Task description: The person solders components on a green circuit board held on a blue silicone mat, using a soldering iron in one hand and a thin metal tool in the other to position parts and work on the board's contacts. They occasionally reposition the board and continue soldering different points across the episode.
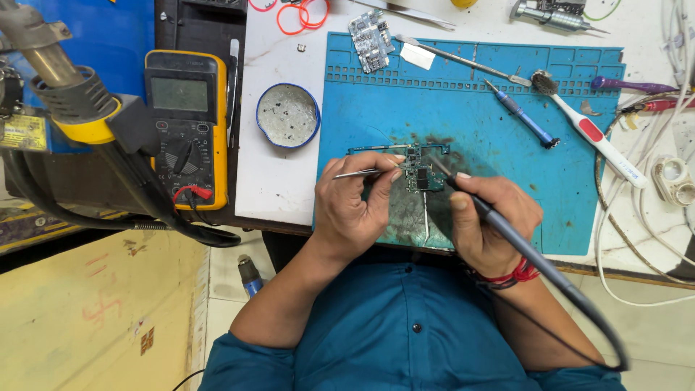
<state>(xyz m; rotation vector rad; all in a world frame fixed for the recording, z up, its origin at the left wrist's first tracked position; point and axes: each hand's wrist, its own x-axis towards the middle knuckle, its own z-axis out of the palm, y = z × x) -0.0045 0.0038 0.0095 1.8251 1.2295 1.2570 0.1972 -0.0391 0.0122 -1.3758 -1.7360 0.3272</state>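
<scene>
Left hand (355, 206), wrist bent, fingers pinching tweezers (360, 173); right hand (486, 221) clenched around a soldering iron (474, 203), its tip on the circuit board (416, 170). The board lies on a blue mat (507, 159) over a white bench (268, 174), beside a yellow meter (187, 127).

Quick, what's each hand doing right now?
Left hand: closed, pinching tweezers over the circuit board.
Right hand: closed around a soldering iron, tip on the circuit board.
</scene>
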